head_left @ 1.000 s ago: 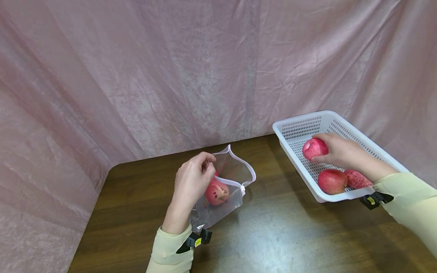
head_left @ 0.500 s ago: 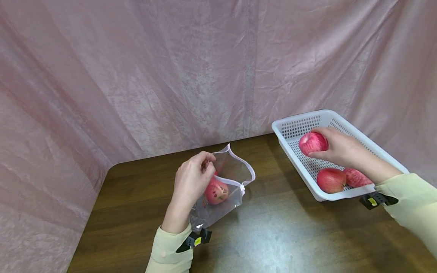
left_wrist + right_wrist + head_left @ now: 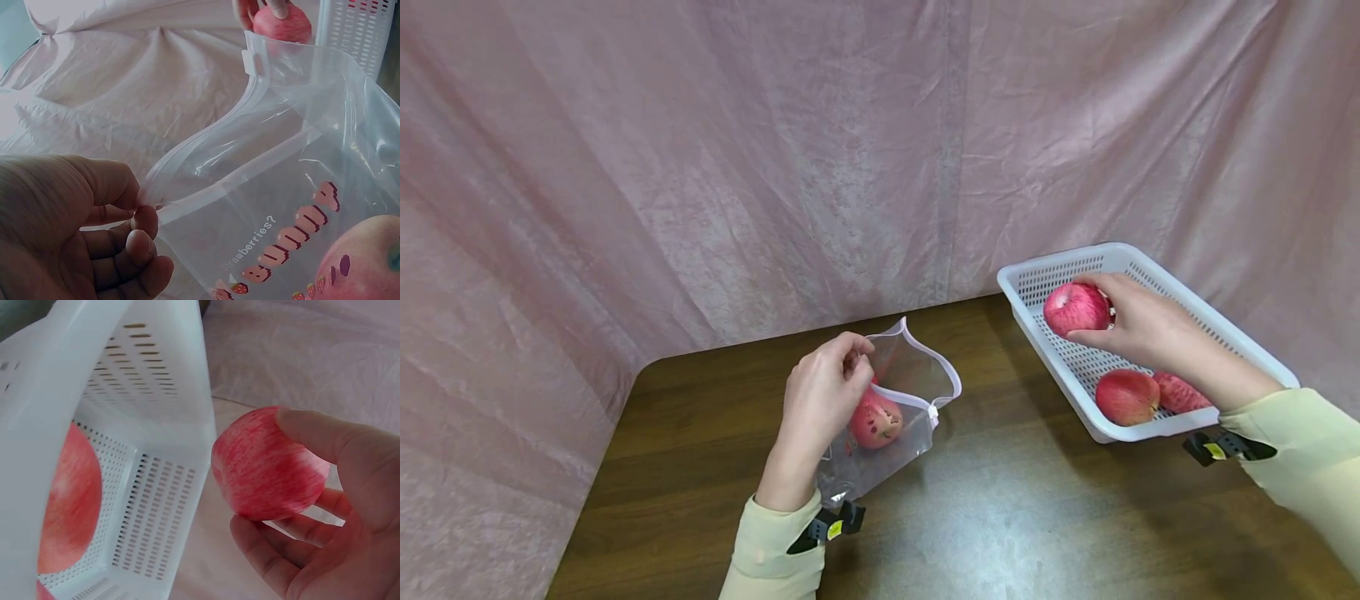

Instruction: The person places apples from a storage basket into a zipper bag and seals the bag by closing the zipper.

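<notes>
My right hand [image 3: 1138, 321] grips a red apple [image 3: 1077, 309], raised over the white basket [image 3: 1225, 337]. In the right wrist view the thumb lies on one side of that apple [image 3: 269, 465] and the curled fingers on the other. With thumb and forefinger, my left hand [image 3: 823, 392] pinches a top corner of a clear zip bag [image 3: 917, 367]. The bag's mouth gapes and its slider [image 3: 933, 414] sits at the other end. Inside the bag rests another apple [image 3: 876, 421], partly behind printed lettering; the left wrist view shows that print [image 3: 294, 234] closely.
Two more apples lie in the basket's near end, one plain red [image 3: 1126, 397] and one [image 3: 1182, 393] partly behind my right forearm. The wooden table [image 3: 1000, 500] ends at a pink curtain [image 3: 820, 167] behind. A wrist camera [image 3: 835, 525] is strapped to my left sleeve.
My right hand has lifted the apple a little and carried it left and away from me inside the basket area. The left hand and the bag hold still.
</notes>
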The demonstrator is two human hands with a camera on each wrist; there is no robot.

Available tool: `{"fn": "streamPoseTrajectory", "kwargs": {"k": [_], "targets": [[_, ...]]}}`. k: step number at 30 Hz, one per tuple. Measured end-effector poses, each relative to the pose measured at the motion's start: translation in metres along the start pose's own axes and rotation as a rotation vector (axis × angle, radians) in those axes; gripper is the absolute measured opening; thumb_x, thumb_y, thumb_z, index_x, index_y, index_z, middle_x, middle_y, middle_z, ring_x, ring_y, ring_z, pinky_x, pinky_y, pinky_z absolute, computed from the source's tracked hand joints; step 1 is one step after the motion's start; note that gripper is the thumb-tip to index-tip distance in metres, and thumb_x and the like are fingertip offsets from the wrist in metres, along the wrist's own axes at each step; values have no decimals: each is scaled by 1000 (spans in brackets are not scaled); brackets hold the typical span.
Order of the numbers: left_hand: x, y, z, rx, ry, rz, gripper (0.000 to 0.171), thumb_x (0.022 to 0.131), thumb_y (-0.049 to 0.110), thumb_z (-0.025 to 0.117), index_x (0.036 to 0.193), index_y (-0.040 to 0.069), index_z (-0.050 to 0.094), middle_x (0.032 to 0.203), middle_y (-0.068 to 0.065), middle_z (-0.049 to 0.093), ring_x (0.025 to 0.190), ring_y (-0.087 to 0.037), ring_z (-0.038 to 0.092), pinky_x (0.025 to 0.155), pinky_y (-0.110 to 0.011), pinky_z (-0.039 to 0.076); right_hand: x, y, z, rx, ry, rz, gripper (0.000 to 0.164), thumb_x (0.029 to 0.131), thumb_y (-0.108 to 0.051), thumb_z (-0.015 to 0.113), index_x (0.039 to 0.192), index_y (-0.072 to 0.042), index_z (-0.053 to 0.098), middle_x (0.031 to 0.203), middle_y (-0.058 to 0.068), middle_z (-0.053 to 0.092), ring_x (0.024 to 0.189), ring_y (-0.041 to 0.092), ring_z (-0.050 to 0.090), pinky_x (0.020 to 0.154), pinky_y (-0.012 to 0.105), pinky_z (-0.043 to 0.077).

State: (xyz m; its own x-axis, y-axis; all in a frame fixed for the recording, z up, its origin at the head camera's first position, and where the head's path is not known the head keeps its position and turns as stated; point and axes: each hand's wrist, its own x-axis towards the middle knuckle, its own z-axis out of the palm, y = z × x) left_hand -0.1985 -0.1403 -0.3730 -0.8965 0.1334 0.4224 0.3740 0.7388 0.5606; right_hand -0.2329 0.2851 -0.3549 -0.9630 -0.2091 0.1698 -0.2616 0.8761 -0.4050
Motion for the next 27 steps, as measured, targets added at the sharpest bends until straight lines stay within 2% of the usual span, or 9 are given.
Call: {"fn": "streamPoseTrajectory", "kwargs": {"k": [18, 27], "targets": [[-2, 1, -1, -3, -1, -20, 17, 99, 9, 68, 110, 11, 81, 86, 0, 65, 73, -19, 55, 66, -39, 46, -5, -36, 2, 76, 87, -77, 84, 87, -29, 97, 155, -8, 54, 144, 20, 61, 116, 37, 65, 93, 59, 58], [-2, 0, -2, 0, 3, -14, 16, 99, 9, 69, 110, 11, 81, 86, 0, 66, 74, -19, 56, 67, -39, 47, -8, -53, 7, 155, 99, -110, 80, 87, -25, 96, 154, -9, 55, 142, 17, 62, 113, 37, 71, 94, 59, 59]]}}
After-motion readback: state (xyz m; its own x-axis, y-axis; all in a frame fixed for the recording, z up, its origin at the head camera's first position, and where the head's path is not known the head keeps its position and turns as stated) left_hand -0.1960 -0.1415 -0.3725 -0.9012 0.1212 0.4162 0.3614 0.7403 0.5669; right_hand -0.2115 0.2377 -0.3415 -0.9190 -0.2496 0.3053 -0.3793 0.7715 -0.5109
